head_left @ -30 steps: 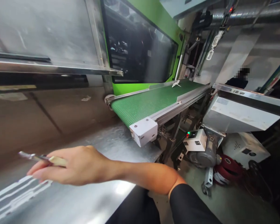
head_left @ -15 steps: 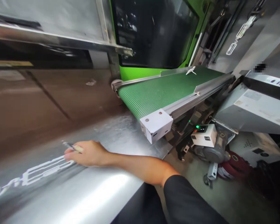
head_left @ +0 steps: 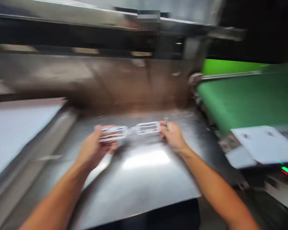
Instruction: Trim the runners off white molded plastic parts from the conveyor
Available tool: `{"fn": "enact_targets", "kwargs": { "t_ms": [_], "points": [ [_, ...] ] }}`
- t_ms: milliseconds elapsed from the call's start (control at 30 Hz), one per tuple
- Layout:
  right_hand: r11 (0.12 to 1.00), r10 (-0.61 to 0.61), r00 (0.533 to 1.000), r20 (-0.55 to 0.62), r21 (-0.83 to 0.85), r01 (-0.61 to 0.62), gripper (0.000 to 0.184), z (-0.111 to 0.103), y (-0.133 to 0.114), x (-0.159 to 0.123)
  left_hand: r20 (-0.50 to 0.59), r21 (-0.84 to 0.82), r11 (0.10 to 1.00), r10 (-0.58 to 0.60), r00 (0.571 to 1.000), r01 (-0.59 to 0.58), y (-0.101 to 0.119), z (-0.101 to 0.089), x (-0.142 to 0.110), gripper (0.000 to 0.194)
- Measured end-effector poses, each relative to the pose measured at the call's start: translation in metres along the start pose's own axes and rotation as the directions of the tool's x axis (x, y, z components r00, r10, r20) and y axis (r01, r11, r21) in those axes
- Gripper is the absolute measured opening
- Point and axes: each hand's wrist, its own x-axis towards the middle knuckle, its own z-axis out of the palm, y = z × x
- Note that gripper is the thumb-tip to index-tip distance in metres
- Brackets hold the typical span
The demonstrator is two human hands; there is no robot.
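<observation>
A white plastic moulded part (head_left: 138,128), made of two open rectangular frames joined by a thin wavy link, is held level above the metal table (head_left: 144,185). My left hand (head_left: 92,147) is closed round its left frame, with fingers beneath the bars. My right hand (head_left: 174,135) grips the outer end of the right frame between thumb and fingers. A small pale and dark bit of a slim pen-like tool shows in the right hand, too blurred to make out.
A green conveyor belt (head_left: 244,99) with a white end box (head_left: 266,143) stands on the right. To the left lies a white flat surface (head_left: 21,127) with a raised metal edge. A brown panel (head_left: 134,83) closes off the back.
The view has swung left, bringing my left hand into sight. The white part now lies between both hands; earlier my right hand was at its end with a slim tool.
</observation>
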Motion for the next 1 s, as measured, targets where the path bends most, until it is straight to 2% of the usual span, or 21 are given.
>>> {"fn": "enact_targets", "kwargs": {
  "t_ms": [33,67,133,233,400,600,900,1000],
  "points": [
    [0.999,-0.008,1.0,0.009,0.046,0.007,0.046,-0.002,0.004,0.003,0.013,-0.185,0.982,-0.038,0.999,0.039,-0.004,-0.003,0.001,0.06],
    [0.996,-0.015,1.0,0.018,0.089,0.014,0.051,-0.004,0.006,0.006,-0.014,-0.222,0.975,-0.028,1.0,0.024,-0.008,-0.005,0.005,0.068],
    [0.986,-0.032,0.999,0.028,0.164,0.027,0.054,-0.007,0.007,0.009,0.055,-0.358,0.933,0.071,0.996,-0.046,-0.015,-0.008,0.015,0.076],
    [0.97,-0.025,0.999,0.048,0.243,0.013,0.043,-0.007,-0.003,-0.001,0.118,-0.448,0.89,0.158,0.98,-0.09,-0.021,-0.012,0.021,0.077],
    [0.968,0.026,0.998,0.053,0.248,-0.039,0.038,0.0,-0.015,-0.019,0.133,-0.491,0.87,0.124,0.983,-0.043,-0.021,-0.016,0.016,0.072],
    [0.965,0.027,0.997,0.075,0.259,-0.046,0.025,0.001,-0.017,-0.023,0.161,-0.525,0.849,0.161,0.974,-0.054,-0.02,-0.02,0.016,0.071],
    [0.975,0.102,0.994,-0.025,0.199,-0.095,0.035,0.001,-0.011,-0.018,0.239,-0.537,0.841,0.227,0.944,-0.066,-0.017,-0.018,0.009,0.08],
    [0.975,0.097,0.993,-0.069,0.207,-0.081,0.044,-0.008,0.001,-0.008,0.267,-0.547,0.834,0.25,0.931,-0.067,-0.021,-0.015,0.01,0.088]
  ]
}}
